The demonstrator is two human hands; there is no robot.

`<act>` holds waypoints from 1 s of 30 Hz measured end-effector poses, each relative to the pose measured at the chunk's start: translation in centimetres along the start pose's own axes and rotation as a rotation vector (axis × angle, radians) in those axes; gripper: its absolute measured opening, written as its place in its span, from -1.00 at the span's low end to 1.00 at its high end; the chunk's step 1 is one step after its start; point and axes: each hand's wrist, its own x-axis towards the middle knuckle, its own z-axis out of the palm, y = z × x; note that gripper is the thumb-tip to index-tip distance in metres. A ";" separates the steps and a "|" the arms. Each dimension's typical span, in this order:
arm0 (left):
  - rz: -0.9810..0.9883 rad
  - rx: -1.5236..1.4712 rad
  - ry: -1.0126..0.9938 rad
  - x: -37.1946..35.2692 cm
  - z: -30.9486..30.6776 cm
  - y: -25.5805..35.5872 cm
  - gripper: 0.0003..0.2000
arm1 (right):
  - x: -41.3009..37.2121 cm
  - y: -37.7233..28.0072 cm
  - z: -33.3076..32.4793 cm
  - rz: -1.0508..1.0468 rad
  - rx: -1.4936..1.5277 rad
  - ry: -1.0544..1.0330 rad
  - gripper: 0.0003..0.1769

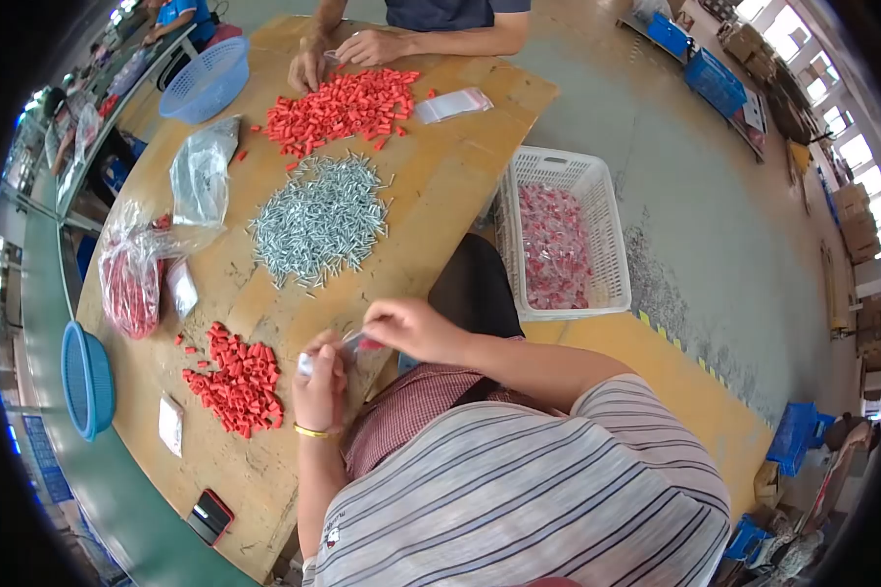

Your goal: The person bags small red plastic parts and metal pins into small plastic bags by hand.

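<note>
Just above my lap, my left hand [320, 389], with a yellow band at its wrist, is closed around a small clear plastic bag [350, 350]. My right hand [416, 329] pinches at the bag's other side, where something red shows by the fingertips; whether it is inside the bag is hard to tell. A small pile of red plastic wall plugs [237, 382] lies left of my left hand. Beyond both hands spreads a pile of silver screws [320, 223]. Farther off is a larger heap of red plugs [338, 110], where another person's hands [372, 47] work.
Flat small bags [170, 426], a phone [209, 517], a bag of red pieces [130, 284] and a clear bag [204, 171] lie on the wooden table [431, 210]. Blue baskets [90, 380] sit at its left edge. A white crate [612, 240] of filled packets stands to the right.
</note>
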 end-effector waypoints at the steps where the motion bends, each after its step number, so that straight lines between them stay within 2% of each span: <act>1: 0.008 -0.068 -0.013 0.3 0.0 0.0 -0.78 | -0.3 -0.5 -1.4 0.083 0.126 0.076 -0.84; 3: 0.020 -0.158 -0.047 1.0 -1.1 -0.5 -0.72 | -1.7 -0.9 -5.8 0.033 0.189 0.269 -0.80; 6: 0.015 -0.203 -0.081 1.9 -2.9 -1.5 -0.70 | -4.7 -1.0 -13.9 -0.050 -0.308 0.647 -0.83; 9: 0.014 -0.222 -0.080 2.0 -2.6 -1.5 -0.78 | -7.1 -2.8 -18.3 -0.174 -0.847 0.997 -0.88; 11: 0.009 -0.217 -0.094 2.4 -2.5 -2.0 -0.82 | -7.3 -2.5 -19.1 -0.214 -0.927 1.024 -0.89; 12: 0.017 -0.207 -0.070 2.2 -2.8 -1.9 -0.84 | -6.6 -2.7 -18.1 -0.214 -0.888 0.974 -0.89; 15: -0.012 -0.214 -0.074 2.0 -2.8 -1.4 -0.85 | -2.6 0.5 -13.2 -0.164 -0.677 0.650 -0.87; 19: -0.030 -0.242 -0.141 2.3 -3.6 -1.6 -0.82 | 1.2 -0.5 -1.4 -0.141 -0.516 0.090 -0.81; 21: -0.029 -0.223 -0.150 1.8 -3.2 -1.2 -0.82 | 2.5 -0.6 2.4 -0.085 -0.251 -0.093 -0.79; 25: 0.022 -0.176 -0.113 1.3 -2.9 -1.7 -0.82 | 3.9 -0.4 5.0 -0.148 -0.423 -0.172 -0.70; 29: 0.045 -0.261 -0.117 1.1 -2.3 -1.3 -0.89 | 4.0 1.1 4.8 -0.175 -0.347 -0.144 -0.81; 30: 0.002 -0.297 -0.107 1.1 -2.4 -1.1 -0.93 | 4.0 1.3 4.6 -0.116 -0.294 -0.112 -0.83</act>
